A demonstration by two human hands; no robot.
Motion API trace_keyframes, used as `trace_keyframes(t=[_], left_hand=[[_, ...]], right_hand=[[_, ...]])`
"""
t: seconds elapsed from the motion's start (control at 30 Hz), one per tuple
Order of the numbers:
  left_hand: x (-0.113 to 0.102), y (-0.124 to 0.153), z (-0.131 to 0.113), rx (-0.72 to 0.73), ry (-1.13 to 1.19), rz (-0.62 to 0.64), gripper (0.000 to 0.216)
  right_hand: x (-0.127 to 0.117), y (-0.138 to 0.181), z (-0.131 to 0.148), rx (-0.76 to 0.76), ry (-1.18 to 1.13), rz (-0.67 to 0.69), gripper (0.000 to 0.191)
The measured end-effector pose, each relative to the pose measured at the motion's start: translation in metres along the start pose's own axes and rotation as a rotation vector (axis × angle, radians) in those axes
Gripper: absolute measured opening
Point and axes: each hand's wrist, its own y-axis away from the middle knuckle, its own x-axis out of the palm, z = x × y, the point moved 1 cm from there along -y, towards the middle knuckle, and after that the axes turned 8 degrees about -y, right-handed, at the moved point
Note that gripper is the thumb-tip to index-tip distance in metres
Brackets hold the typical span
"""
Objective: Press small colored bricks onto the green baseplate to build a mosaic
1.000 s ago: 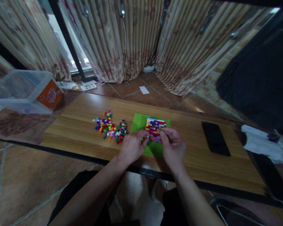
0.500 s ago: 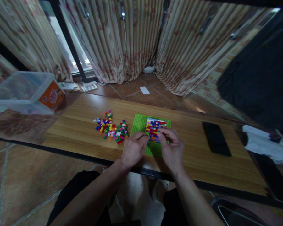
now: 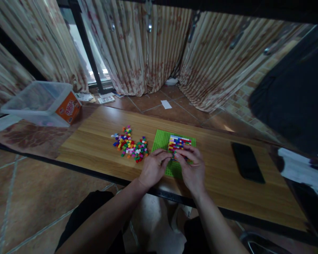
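A green studded baseplate (image 3: 160, 140) lies on the wooden table, bearing a block of many-coloured toy bricks (image 3: 177, 142) set in tight rows. My left hand (image 3: 154, 166) is at the block's near left corner, thumb and fingers pinched together; whatever they hold is too small to name. Over the block's near right part, my right hand (image 3: 193, 165) has its fingers curled and its thumb and fingertips close to the left hand's. It covers some of the bricks, and anything between its fingertips is hidden.
Loose coloured bricks (image 3: 132, 146) lie scattered left of the baseplate. A black phone (image 3: 247, 162) rests on the table (image 3: 217, 169) to the right. At the far left stands a clear plastic bin (image 3: 39, 106) with an orange label. Papers (image 3: 296, 169) lie beyond the right end.
My right hand has shifted left and down over the bricks, bringing its fingertips nearer to my left hand's. The whole view has swung slightly left.
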Motion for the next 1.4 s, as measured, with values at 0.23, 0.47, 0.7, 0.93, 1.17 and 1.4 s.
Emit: trace_keyframes(t=[0.23,0.47,0.7,0.93,1.17,1.4], left_hand=[[-0.013,-0.004,0.01,-0.26,0.179,-0.079,0.023],[-0.006,-0.008,0.012,-0.319,0.249,0.019,0.02],[-0.008,-0.008,0.002,-0.29,0.193,0.051,0.018],[-0.006,-0.004,0.001,-0.211,0.037,0.045,0.018],[-0.001,-0.003,0.002,-0.157,-0.123,0.07,0.017],[-0.004,-0.004,0.0,-0.159,-0.197,0.132,0.019]], right_hand=[[0.009,0.006,0.003,-0.057,0.121,0.054,0.009],[0.014,0.007,0.004,-0.081,0.243,0.077,0.012],[0.014,0.006,0.006,-0.082,0.254,0.065,0.012],[0.015,0.007,0.006,-0.08,0.245,0.053,0.011],[0.018,0.008,0.01,-0.129,0.3,0.049,0.015],[0.015,0.01,0.01,-0.167,0.32,0.093,0.016]])
